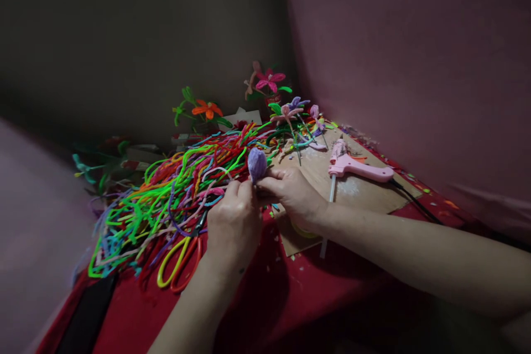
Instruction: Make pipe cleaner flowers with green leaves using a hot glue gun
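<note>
A purple pipe-cleaner flower bud (257,163) stands upright between my two hands, at the middle of the view. My left hand (235,218) pinches its base from the left, fingers closed. From the right, my right hand (292,193) has its thumb and fingers closed at the same base, just under the bud. The fingertips partly hide the stem. To the left of my left hand lies a big heap of coloured pipe cleaners (166,188). Scissors with yellow and red handles (180,265) rest at the heap's near edge.
A pink glue gun (359,168) with a glue stick (332,191) and a black cord lies on a cardboard sheet (373,199) at the right. Finished flowers, one orange (207,109) and one pink (270,79), stand behind. A red cloth (265,298) covers the table; walls rise close behind.
</note>
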A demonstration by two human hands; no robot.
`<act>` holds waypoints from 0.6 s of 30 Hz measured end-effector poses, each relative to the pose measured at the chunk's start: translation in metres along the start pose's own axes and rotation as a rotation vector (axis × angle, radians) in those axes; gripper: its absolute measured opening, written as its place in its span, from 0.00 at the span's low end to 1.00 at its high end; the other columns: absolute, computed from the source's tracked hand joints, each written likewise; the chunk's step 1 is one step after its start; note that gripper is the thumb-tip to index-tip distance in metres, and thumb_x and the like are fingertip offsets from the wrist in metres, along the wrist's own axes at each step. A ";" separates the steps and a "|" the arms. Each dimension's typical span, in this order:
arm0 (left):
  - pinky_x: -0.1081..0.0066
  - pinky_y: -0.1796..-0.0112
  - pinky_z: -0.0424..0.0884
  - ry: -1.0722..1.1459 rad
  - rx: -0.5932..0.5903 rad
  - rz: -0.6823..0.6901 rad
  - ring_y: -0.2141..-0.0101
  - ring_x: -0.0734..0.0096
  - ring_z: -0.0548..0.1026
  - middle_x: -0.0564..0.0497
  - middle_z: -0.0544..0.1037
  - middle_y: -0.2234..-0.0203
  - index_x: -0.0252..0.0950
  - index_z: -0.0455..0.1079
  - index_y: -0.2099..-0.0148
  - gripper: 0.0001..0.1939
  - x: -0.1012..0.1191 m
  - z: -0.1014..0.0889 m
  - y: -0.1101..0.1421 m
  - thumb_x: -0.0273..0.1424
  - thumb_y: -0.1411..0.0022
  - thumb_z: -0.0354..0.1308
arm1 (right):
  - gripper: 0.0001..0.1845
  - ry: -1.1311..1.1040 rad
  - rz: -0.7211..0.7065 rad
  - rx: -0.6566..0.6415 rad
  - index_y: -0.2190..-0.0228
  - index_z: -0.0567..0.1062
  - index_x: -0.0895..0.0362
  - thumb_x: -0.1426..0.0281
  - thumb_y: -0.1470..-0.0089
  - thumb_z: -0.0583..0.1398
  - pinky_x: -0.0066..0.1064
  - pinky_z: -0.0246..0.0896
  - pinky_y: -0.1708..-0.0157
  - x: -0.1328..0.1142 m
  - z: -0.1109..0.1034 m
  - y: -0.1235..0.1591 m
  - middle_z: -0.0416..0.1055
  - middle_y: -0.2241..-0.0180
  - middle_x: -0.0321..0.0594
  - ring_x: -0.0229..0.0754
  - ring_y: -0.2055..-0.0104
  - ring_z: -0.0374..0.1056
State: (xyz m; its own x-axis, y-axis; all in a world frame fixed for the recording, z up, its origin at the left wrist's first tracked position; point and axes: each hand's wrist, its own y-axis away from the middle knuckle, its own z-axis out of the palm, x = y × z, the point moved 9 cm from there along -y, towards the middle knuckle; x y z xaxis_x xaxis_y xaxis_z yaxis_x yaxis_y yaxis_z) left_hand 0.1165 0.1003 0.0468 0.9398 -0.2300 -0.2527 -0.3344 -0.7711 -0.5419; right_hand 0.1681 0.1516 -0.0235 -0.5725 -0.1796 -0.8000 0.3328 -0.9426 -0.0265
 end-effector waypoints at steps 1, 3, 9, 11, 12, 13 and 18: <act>0.72 0.80 0.60 -0.010 -0.010 -0.006 0.79 0.68 0.71 0.48 0.74 0.75 0.33 0.72 0.65 0.09 0.000 0.000 0.000 0.22 0.42 0.50 | 0.03 -0.014 0.000 -0.007 0.80 0.73 0.63 0.74 0.58 0.61 0.27 0.63 0.71 0.000 0.001 0.001 0.69 0.81 0.33 0.32 0.77 0.65; 0.72 0.80 0.60 -0.023 -0.031 -0.014 0.79 0.68 0.71 0.48 0.73 0.74 0.33 0.72 0.65 0.09 0.001 0.002 0.001 0.23 0.41 0.50 | 0.04 -0.050 0.010 -0.011 0.77 0.74 0.63 0.73 0.59 0.63 0.26 0.63 0.70 0.000 0.001 0.002 0.71 0.78 0.35 0.32 0.75 0.67; 0.71 0.78 0.61 -0.007 -0.086 -0.015 0.77 0.67 0.71 0.47 0.74 0.71 0.32 0.73 0.57 0.12 0.004 0.008 0.003 0.23 0.40 0.49 | 0.08 -0.068 0.023 0.038 0.77 0.75 0.63 0.70 0.61 0.66 0.25 0.64 0.71 0.004 -0.004 0.000 0.71 0.80 0.34 0.33 0.75 0.67; 0.72 0.77 0.62 0.058 -0.072 -0.016 0.76 0.68 0.71 0.46 0.74 0.70 0.32 0.72 0.55 0.13 0.003 0.008 0.003 0.23 0.40 0.50 | 0.09 -0.070 0.024 0.062 0.79 0.74 0.63 0.70 0.63 0.67 0.25 0.64 0.72 0.004 -0.006 -0.002 0.71 0.80 0.34 0.32 0.76 0.67; 0.72 0.76 0.63 0.107 -0.053 -0.018 0.76 0.69 0.71 0.46 0.74 0.70 0.32 0.72 0.56 0.13 0.002 0.007 0.002 0.23 0.40 0.50 | 0.10 -0.076 0.025 0.075 0.79 0.74 0.62 0.70 0.64 0.68 0.25 0.65 0.72 0.004 -0.007 -0.003 0.71 0.81 0.33 0.32 0.77 0.67; 0.72 0.74 0.64 0.165 -0.031 -0.024 0.75 0.69 0.71 0.46 0.74 0.70 0.32 0.73 0.57 0.12 0.000 0.006 0.001 0.24 0.40 0.50 | 0.11 -0.083 0.024 0.084 0.80 0.73 0.62 0.69 0.66 0.68 0.26 0.65 0.72 0.004 -0.008 -0.003 0.71 0.81 0.33 0.32 0.77 0.67; 0.73 0.71 0.68 0.515 0.014 -0.166 0.72 0.71 0.73 0.49 0.74 0.71 0.33 0.73 0.62 0.08 -0.019 0.005 -0.003 0.28 0.40 0.53 | 0.14 -0.121 -0.014 0.081 0.78 0.74 0.61 0.67 0.67 0.69 0.30 0.68 0.72 0.000 -0.008 -0.004 0.71 0.81 0.33 0.33 0.79 0.67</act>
State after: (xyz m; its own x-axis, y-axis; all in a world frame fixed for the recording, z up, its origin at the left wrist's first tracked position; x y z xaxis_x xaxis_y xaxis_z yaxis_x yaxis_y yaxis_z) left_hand 0.0994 0.1102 0.0494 0.8916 -0.3700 0.2612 -0.1760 -0.8145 -0.5529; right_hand 0.1734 0.1573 -0.0281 -0.6640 -0.1947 -0.7220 0.2659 -0.9639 0.0154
